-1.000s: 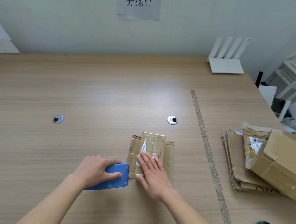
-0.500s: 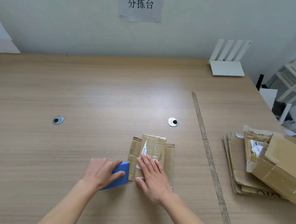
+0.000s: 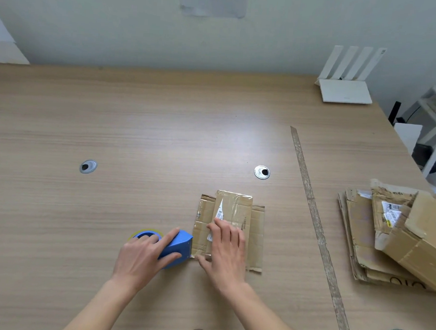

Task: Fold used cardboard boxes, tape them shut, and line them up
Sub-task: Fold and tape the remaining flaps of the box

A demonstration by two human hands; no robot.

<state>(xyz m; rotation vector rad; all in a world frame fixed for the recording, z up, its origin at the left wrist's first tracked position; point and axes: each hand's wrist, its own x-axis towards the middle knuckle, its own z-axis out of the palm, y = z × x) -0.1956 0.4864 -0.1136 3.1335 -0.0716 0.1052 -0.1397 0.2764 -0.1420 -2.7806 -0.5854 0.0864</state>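
Cardboard, folded flat (image 3: 234, 217), lies on the wooden bench (image 3: 162, 136) and serves as the landmark for everything else. On its near half rests the right hand (image 3: 225, 252), fingers straight and pressed flat against the board, so its grip holds nothing; the thumb reaches toward the box's near-left corner. Touching that same corner from the left is a blue tape dispenser (image 3: 176, 246), with a short clear strip of tape running from its nose onto the cardboard edge. The left hand (image 3: 142, 257) has its grip curled round the dispenser, thumb underneath and index finger along the top. A metal cable grommet (image 3: 262, 172) sits just beyond the box, and a second grommet (image 3: 88, 166) lies well to its left. Right of the box runs a long strip of old tape (image 3: 315, 232) stuck to the bench, and farther right a pile of used boxes (image 3: 391, 239) is heaped. A white router (image 3: 345, 91) stands far beyond, by the wall.
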